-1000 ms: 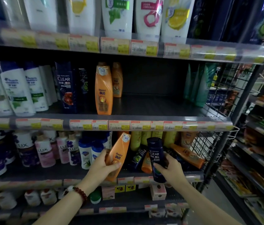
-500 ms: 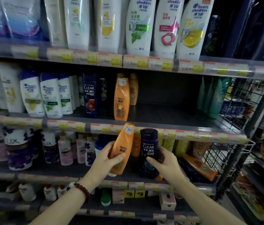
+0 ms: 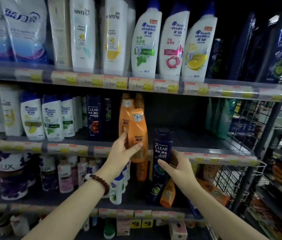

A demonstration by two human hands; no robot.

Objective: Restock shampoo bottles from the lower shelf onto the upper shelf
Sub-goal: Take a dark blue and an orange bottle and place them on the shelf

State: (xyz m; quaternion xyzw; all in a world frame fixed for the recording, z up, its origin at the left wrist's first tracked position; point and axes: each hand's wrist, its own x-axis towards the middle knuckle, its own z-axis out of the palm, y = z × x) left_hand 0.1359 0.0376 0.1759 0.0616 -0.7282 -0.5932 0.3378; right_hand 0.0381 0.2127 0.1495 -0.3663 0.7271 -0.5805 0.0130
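My left hand [image 3: 122,153] grips an orange shampoo bottle [image 3: 137,129], held upright in front of the upper shelf [image 3: 206,154], right beside two orange bottles [image 3: 125,108] standing there. My right hand [image 3: 176,166] holds a dark blue Clear bottle [image 3: 162,146] by its lower half, upright, its cap level with the upper shelf's floor. On the lower shelf [image 3: 77,204] below, more orange bottles [image 3: 168,194] and dark ones lie tumbled.
White Head & Shoulders bottles [image 3: 51,116] and a dark Clear bottle [image 3: 94,116] stand left on the upper shelf; green bottles [image 3: 221,115] stand at its right end. Lux bottles [image 3: 65,172] fill the lower shelf's left. A wire basket [image 3: 237,179] hangs at the right.
Both hands have lifted their bottles from the lower shelf up to the level of the upper shelf. The view has tilted upward.
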